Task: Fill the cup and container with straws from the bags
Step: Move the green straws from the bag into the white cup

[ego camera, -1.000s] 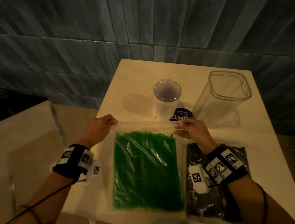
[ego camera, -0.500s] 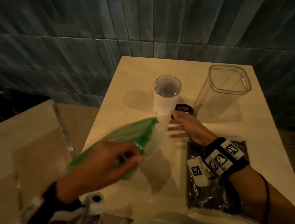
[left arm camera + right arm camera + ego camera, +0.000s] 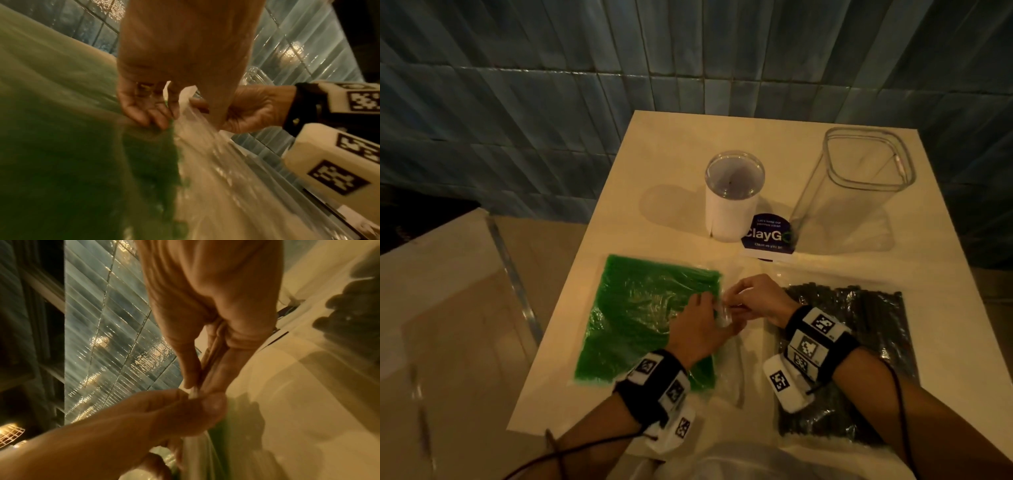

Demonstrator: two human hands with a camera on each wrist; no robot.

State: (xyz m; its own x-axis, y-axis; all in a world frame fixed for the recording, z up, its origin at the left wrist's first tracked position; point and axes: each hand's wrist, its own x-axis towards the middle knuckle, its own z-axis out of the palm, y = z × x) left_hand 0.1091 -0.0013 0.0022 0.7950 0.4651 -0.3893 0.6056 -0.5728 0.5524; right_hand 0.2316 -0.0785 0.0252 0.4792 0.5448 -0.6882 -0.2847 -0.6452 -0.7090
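The bag of green straws (image 3: 647, 315) lies flat on the table's left half, its clear open end pointing right. My left hand (image 3: 707, 310) and right hand (image 3: 743, 301) meet at that end, and both pinch the clear plastic edge (image 3: 724, 310). The left wrist view shows my left fingers (image 3: 152, 115) on the green bag (image 3: 82, 129) and the right hand (image 3: 252, 110) gripping the film. In the right wrist view, my right fingertips (image 3: 193, 382) pinch the film edge. The bag of black straws (image 3: 859, 329) lies under my right wrist. The white cup (image 3: 732, 205) and the clear square container (image 3: 856, 192) stand behind, both without straws.
A purple ClayGo sticker (image 3: 767, 236) is on the table (image 3: 674, 144) between cup and container. A blue tiled wall (image 3: 551, 85) rises behind. A lower beige surface with a clear panel edge (image 3: 513, 281) lies to the left of the table.
The left hand swung the green bag up and turned it; it now lies flat with its open end to the right. Both hands have come together on that end.
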